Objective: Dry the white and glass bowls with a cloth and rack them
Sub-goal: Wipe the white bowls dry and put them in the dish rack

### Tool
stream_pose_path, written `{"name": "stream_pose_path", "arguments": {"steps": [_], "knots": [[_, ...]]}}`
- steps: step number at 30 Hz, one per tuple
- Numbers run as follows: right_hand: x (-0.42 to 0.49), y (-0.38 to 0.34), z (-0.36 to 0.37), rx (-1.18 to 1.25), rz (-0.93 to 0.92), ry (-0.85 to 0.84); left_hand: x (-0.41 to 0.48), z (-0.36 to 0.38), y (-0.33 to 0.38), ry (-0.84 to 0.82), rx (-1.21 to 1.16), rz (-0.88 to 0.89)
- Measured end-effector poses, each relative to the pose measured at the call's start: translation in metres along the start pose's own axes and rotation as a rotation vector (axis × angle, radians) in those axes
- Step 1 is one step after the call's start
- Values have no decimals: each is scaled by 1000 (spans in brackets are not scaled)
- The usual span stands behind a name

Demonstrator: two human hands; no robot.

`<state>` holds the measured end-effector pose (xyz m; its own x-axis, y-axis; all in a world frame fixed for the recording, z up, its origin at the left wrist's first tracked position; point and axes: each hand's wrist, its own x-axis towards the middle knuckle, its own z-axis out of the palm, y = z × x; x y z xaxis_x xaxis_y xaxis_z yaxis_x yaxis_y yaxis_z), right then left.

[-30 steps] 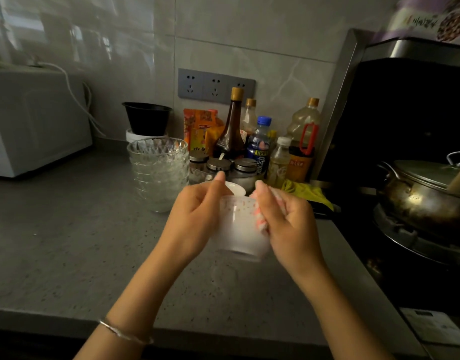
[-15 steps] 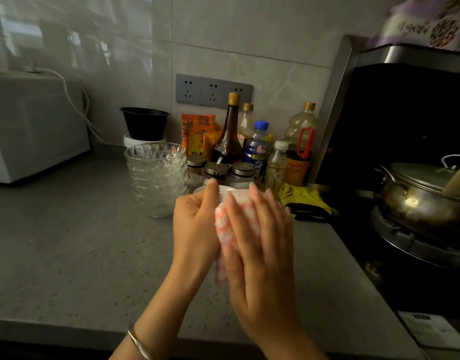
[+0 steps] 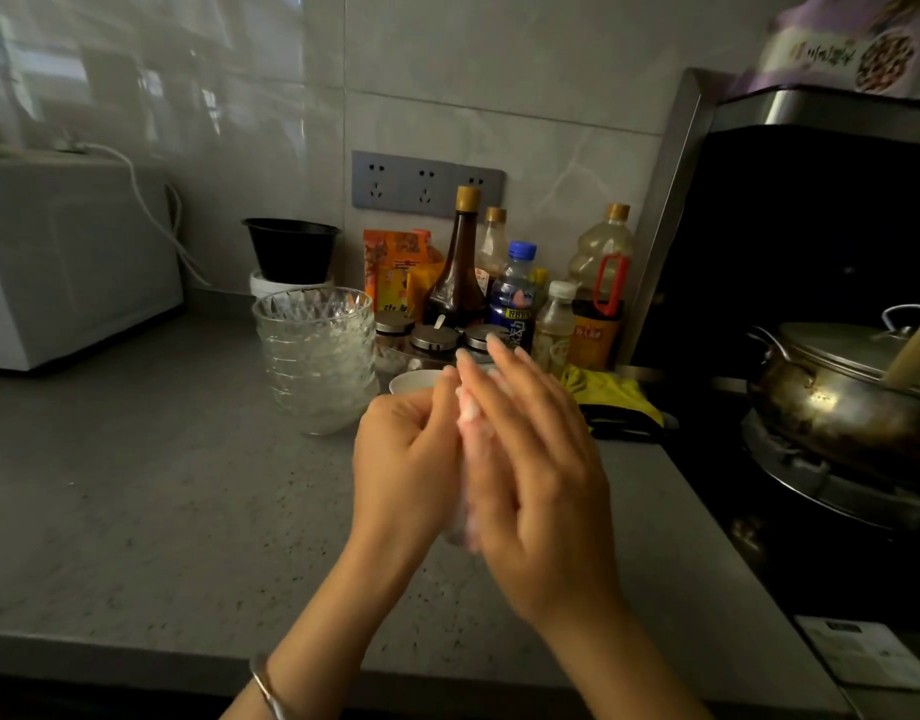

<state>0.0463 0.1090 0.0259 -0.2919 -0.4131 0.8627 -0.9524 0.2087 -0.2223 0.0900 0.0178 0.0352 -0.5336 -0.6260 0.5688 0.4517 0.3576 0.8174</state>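
Observation:
My left hand (image 3: 403, 467) grips a small white bowl, which is almost wholly hidden between my two hands above the counter. My right hand (image 3: 533, 459) lies flat against it, fingers straight, pressing a pink-and-white cloth (image 3: 468, 423) onto the bowl. Only a thin strip of cloth shows between the palms. A stack of several cut-glass bowls (image 3: 317, 356) stands on the grey counter (image 3: 151, 491) just behind and left of my hands. Another white bowl (image 3: 414, 381) sits behind my left hand, next to the stack.
Sauce bottles (image 3: 460, 262), a blue-capped bottle and steel-lidded jars crowd the back wall. A black bowl (image 3: 291, 249) sits on a white one behind the stack. A white appliance (image 3: 68, 262) is at far left. A yellow cloth (image 3: 611, 389) and a lidded wok (image 3: 842, 392) lie to the right.
The bowl was in plain sight between my fingers a second ago. My right hand has since swung over it with the cloth and now covers it flat.

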Motion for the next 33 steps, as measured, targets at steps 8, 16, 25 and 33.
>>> {"name": "stream_pose_path", "arguments": {"steps": [8, 16, 25, 33], "knots": [[0, 15, -12, 859, 525, -4, -1, -7, 1, 8, -282, -242], [17, 20, -23, 678, 400, 40, 10, -18, 7, -233, -13, -101], [13, 10, -19, 545, 175, 62, 9, -8, 17, -56, 79, 150], [-11, -10, -2, -87, -102, 6, 8, -1, 10, 81, 12, 34]]}}
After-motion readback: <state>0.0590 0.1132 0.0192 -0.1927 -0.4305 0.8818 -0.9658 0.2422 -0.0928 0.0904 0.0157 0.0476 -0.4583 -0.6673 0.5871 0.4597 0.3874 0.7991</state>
